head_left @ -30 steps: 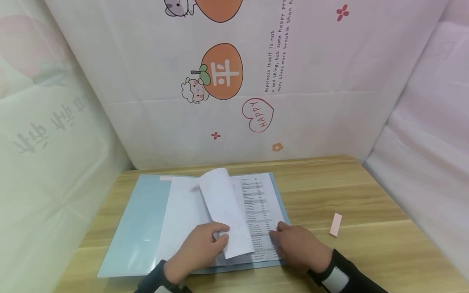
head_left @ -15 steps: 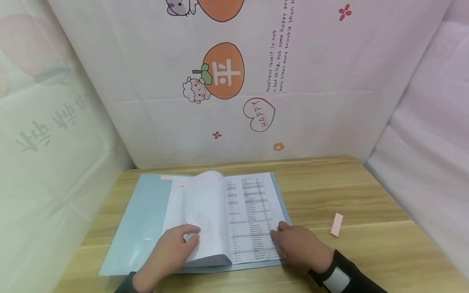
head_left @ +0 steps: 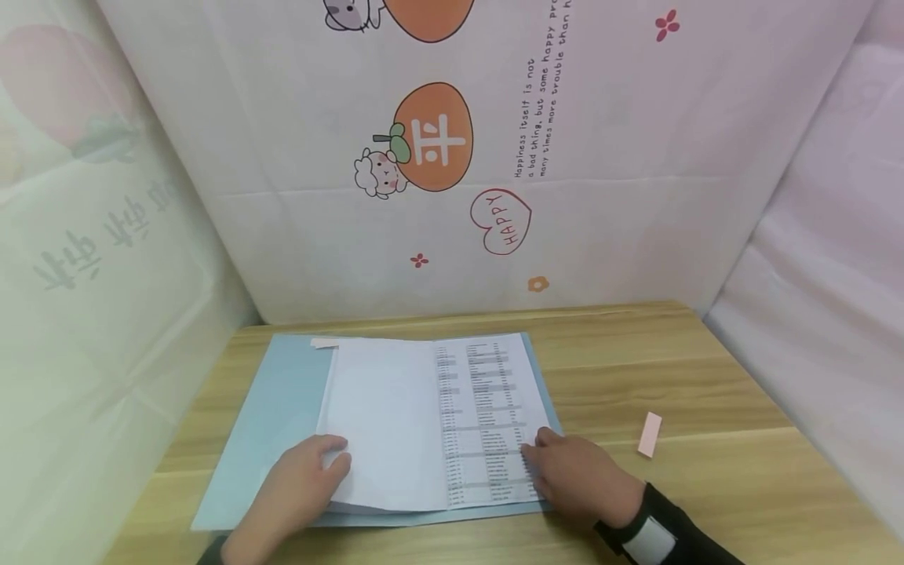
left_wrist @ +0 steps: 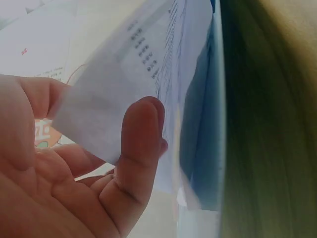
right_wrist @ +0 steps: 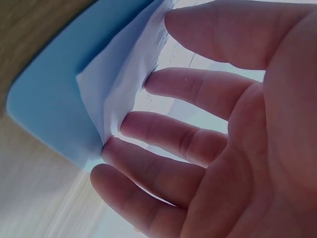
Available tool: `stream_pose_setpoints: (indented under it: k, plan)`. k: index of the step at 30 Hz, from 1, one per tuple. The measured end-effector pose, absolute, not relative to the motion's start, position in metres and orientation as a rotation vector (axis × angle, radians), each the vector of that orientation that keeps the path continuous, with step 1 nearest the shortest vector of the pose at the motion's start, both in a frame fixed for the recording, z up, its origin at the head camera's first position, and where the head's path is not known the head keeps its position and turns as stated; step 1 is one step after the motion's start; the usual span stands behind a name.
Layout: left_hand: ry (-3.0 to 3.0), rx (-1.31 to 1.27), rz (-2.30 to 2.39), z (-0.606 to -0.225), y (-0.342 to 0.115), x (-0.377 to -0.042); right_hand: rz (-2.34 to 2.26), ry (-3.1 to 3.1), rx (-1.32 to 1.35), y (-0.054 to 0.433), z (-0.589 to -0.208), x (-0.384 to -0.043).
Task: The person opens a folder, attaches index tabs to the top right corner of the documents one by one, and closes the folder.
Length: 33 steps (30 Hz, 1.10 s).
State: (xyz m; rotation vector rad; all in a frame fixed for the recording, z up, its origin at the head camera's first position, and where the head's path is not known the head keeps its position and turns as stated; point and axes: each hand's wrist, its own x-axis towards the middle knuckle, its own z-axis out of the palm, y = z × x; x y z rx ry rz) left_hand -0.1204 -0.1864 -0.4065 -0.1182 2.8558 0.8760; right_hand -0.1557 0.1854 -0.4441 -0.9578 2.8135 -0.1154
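A light blue folder (head_left: 243,424) lies open on the table, holding white sheets. Its right-hand sheet (head_left: 487,392) has printed rows, while the blank back of the turned page (head_left: 391,424) faces up on the left. My left hand (head_left: 293,479) holds that page near its left lower edge. In the left wrist view, the page's corner (left_wrist: 94,114) passes between the fingers, with one digit in front and others behind. My right hand (head_left: 582,475) rests at the folder's right lower edge. In the right wrist view, its fingertips (right_wrist: 158,79) touch the lifted sheet edge.
A small pink strip (head_left: 650,434) lies on the wooden table (head_left: 706,486) right of the folder. Another pale strip (head_left: 323,343) shows at the folder's top left. A printed white cloth (head_left: 318,259) stands behind, with cloth on both sides.
My left hand has moved left, carrying the page over from the right. The page was curled upright and now lies nearly flat. My right hand has stayed in place.
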Motion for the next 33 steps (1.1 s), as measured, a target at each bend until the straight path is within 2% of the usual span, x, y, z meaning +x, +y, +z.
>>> stream_pose_setpoints:
  k: [10, 15, 17, 19, 24, 27, 33]
  plan:
    - [2.946, -0.125, 0.715, -0.408, -0.19, -0.113, -0.125, 2.801, -0.955, 0.186, -0.446, -0.157]
    - [3.023, -0.077, 0.438, -0.409, -0.179, -0.11, -0.121, 2.804, -0.953, 0.186, -0.446, -0.157]
    - [3.089, 0.022, 0.296, -0.411, -0.169, -0.106, -0.119, 2.805, -0.949, 0.186, -0.446, -0.157]
    - [3.162, 0.24, 0.199, -0.416, -0.155, -0.101, -0.113, 2.806, -0.951, 0.187, -0.446, -0.157]
    - [3.009, 0.928, 0.039, -0.437, -0.113, -0.091, -0.109, 2.806, -0.963, 0.188, -0.445, -0.158]
    - [2.872, 1.071, -0.075, -0.449, -0.092, -0.088, -0.112, 2.805, -0.963, 0.187, -0.445, -0.159]
    - [2.876, 1.042, -0.174, -0.46, -0.075, -0.086, -0.117, 2.792, -0.956, 0.187, -0.445, -0.159]
